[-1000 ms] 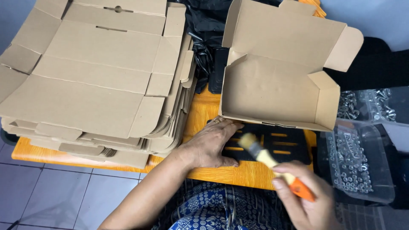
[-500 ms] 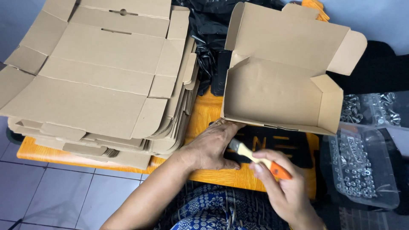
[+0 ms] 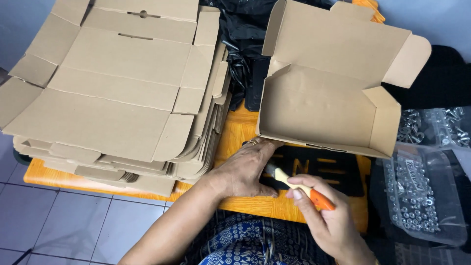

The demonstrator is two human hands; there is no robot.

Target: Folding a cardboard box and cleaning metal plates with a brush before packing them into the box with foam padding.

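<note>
While looking down from head height, saw two bare hands at the near edge of an orange table (image 3: 245,203).

Found the left hand (image 3: 248,169) spread flat, palm down and fingers wide, holding nothing and resting at the left end of a black panel (image 3: 324,169) with orange slots. Found the right hand (image 3: 328,221) closed round a small brush (image 3: 299,186), thumb and fingers pinching its orange handle. Traced the brush slanting up and left over the near part of the black panel, pale neck showing, bristle end tucked against the left hand; could not tell whether the bristles touched the panel.

Judged the brush light, with a stiff handle and soft bristles, and not fragile. Judged the orange handle, near its middle, the best place to take hold, well back from the bristles.

Noted an open cardboard box (image 3: 324,113) just beyond the panel, lid standing up, nothing visible inside. Noted a tall stack of flat cardboard blanks (image 3: 113,98) on the left, overhanging the table. Noted crumpled black plastic (image 3: 245,44) at the far middle, and clear bags of small metal hardware (image 3: 417,196) on the right. Glimpsed pale floor tiles (image 3: 73,221) near left and blue patterned cloth (image 3: 245,245) at the near edge.
</note>
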